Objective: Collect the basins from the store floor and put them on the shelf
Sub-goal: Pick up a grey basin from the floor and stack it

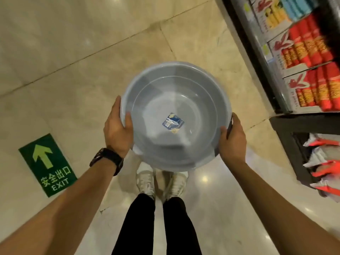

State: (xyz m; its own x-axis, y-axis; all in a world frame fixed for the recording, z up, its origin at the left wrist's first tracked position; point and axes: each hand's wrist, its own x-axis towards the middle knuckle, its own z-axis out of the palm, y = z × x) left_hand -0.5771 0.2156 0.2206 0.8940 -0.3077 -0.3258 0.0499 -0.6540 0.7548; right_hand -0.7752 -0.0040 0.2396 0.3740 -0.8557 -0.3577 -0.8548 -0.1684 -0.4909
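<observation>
A round grey-blue plastic basin (156,100) is held level above the floor in front of me, its open side up. Inner rings suggest nested basins, though I cannot tell how many. A small blue label (173,122) is stuck on the bottom inside. My left hand (117,127) grips the left rim, thumb inside. My right hand (232,138) grips the right rim the same way. A black watch sits on my left wrist.
A dark store shelf (257,57) runs along the right, stocked with red, yellow and blue packaged goods. Lower right, another dark shelf unit (287,142) holds white and orange bags. A green exit sign (47,163) is stuck on the beige tiled floor at left. My feet stand below the basin.
</observation>
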